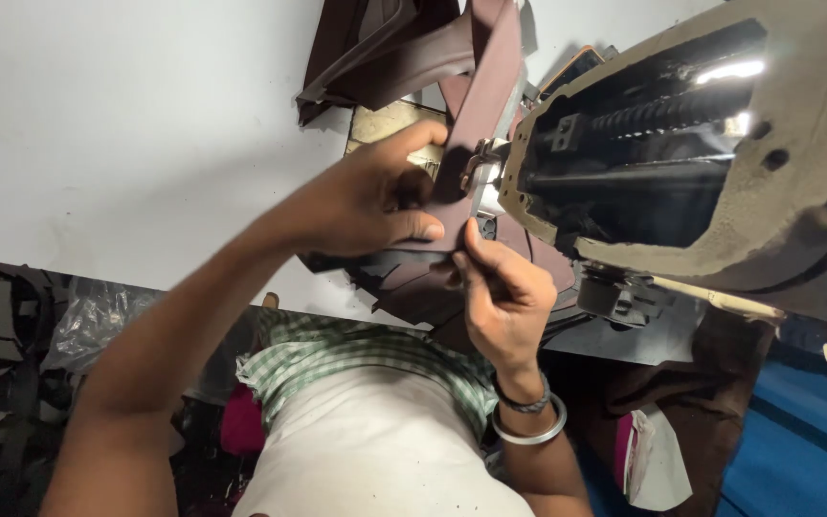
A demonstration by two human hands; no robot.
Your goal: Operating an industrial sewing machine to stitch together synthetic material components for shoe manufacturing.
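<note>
Nearest: white apron (pixel 375 450) over green checked cloth (pixel 337 349).

R hand (pixel 502 292), w/ metal bangle (pixel 528 433) at wrist, fingers pinched together on lower edge of dark maroon leather strip (pixel 485 105).

L hand (pixel 375 201), fingers closed on same strip just above.

Strip: long axis runs from hands up and away, slightly tilted, passing under sewing machine (pixel 701 153) head at R.

Beyond: more maroon pieces (pixel 375 48) piled on white desk (pixel 126 124).

L edge: clear plastic bag (pixel 98 321), contents unclear.

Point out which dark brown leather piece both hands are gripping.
The long maroon-brown leather strip running up beside the sewing machine head; the other brown leather pieces lie untouched behind.
</note>
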